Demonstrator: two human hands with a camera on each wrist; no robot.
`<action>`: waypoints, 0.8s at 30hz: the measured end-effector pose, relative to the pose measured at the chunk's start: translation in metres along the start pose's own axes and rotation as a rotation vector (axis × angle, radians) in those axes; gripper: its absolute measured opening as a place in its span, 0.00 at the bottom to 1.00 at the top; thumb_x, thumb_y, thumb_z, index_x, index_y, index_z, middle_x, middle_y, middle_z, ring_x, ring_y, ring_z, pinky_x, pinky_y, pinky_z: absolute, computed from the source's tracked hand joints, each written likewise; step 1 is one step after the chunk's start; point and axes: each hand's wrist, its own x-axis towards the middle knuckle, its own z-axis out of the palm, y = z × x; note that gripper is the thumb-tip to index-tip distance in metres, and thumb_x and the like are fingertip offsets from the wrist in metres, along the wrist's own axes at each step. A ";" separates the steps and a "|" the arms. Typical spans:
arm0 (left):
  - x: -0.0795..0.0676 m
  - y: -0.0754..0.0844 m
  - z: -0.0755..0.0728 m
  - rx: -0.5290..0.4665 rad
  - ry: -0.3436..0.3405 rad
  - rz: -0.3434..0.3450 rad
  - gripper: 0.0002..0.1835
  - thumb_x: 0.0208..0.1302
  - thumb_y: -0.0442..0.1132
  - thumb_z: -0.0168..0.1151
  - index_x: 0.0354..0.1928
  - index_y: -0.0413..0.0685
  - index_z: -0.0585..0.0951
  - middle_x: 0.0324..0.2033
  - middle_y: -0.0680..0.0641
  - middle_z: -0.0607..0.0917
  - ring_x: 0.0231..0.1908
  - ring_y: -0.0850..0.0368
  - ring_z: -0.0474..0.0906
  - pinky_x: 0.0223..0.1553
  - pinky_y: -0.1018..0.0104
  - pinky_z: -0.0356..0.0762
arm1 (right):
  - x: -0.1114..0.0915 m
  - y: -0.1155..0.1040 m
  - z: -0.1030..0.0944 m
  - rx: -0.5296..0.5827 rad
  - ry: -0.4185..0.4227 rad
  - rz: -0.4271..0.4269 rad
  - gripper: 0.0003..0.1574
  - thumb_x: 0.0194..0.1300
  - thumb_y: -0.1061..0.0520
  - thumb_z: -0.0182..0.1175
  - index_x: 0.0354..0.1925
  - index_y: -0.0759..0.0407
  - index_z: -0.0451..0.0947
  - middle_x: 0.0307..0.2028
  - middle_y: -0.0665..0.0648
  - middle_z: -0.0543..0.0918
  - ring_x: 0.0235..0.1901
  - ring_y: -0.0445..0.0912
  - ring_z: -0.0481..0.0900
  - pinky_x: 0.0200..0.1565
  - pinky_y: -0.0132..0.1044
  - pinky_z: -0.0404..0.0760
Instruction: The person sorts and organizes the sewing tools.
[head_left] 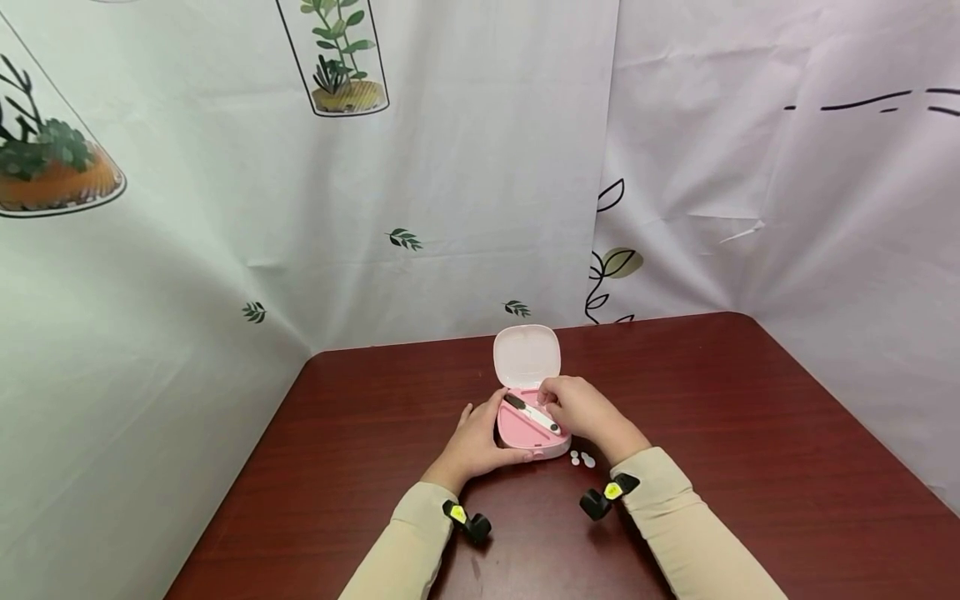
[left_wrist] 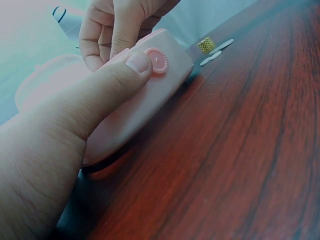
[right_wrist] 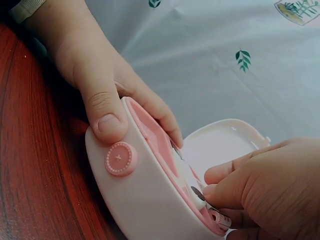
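The open pink case (right_wrist: 145,195) sits between your hands toward the far edge of the table (head_left: 690,392), left hand (head_left: 472,442) gripping its left side, right hand (head_left: 585,408) curled over its right, can't tell if pinching anything.

Head view high, forward-down, farther; wrist views low, close, both facing case front (right_wrist: 142,192).

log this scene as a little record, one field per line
container: pink-and-white sewing box
lid: open, raised at the back
clasp: pink, button-shaped
inside: white tool with dark end, lying diagonally
left hand: grips the box
right hand: fingers at the box's contents, hold unclear
white discs: right of the box
table: red-brown, wood-grained
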 end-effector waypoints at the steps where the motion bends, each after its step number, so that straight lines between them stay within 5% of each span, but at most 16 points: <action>1: 0.000 0.000 0.000 0.000 0.001 0.000 0.64 0.44 0.73 0.73 0.78 0.53 0.56 0.69 0.48 0.73 0.69 0.52 0.67 0.74 0.39 0.45 | 0.000 0.000 0.000 -0.002 -0.003 -0.001 0.09 0.62 0.68 0.63 0.32 0.53 0.79 0.26 0.48 0.77 0.28 0.43 0.72 0.33 0.37 0.75; 24: 0.000 0.000 0.000 -0.005 0.005 0.002 0.64 0.44 0.73 0.73 0.78 0.54 0.56 0.69 0.49 0.72 0.69 0.53 0.67 0.74 0.38 0.45 | 0.000 0.000 -0.002 -0.034 -0.015 -0.061 0.09 0.60 0.69 0.62 0.30 0.55 0.79 0.26 0.49 0.75 0.29 0.43 0.72 0.33 0.37 0.73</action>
